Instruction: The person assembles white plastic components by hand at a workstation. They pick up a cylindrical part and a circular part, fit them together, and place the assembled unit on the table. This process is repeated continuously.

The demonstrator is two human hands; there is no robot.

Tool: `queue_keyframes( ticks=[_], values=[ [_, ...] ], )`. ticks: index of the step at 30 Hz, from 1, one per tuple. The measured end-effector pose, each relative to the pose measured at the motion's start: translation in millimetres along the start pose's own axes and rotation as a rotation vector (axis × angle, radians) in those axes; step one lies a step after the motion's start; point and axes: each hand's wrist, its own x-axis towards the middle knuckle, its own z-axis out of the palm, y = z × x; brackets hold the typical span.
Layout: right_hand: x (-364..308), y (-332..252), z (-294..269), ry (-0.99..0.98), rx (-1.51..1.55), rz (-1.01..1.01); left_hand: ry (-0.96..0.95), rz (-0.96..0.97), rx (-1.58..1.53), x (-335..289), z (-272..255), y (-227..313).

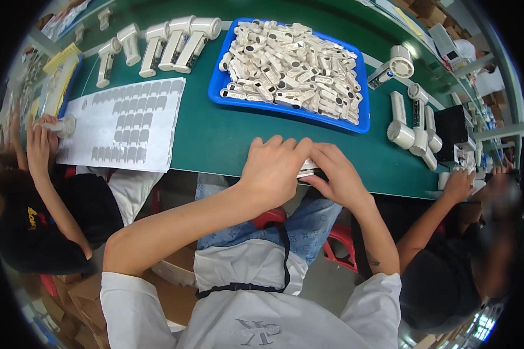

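Close together at the near edge of the green table, my left hand (276, 167) and my right hand (339, 177) both grip a small white plastic part (307, 167). The fingers of both hands are closed round it, the left hand lying over its top and the right thumb under its near end. Most of the part is hidden by my hands. Just beyond them stands a blue tray (294, 107) heaped with many small white plastic pieces (291, 64), some with dark ovals.
White handheld devices (180, 46) line the back left. A sheet of grey stickers (128, 122) lies left, next to a co-worker's hand (39, 145). More white devices (416, 131) and a black box (453, 136) are at the right, near another co-worker's hand (460, 185).
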Motion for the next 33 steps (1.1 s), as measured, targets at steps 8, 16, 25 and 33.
queue_keyframes(
  ticks=[8,16,25,33],
  values=[
    [6,3,-1,0.003,0.321,0.276,0.121,-0.123,-0.23,4,7,-2],
    [4,-2,-8,0.108,0.733,0.341,0.563,0.08,-0.629,-17,-37,-28],
    [77,-86,32,0.068,0.419,0.027,0.59,-0.255,-1.043,-28,-75,-62],
    [-15,-23,-52,0.413,0.403,0.314,0.748,-0.691,0.198,-18,-210,-393]
  ],
)
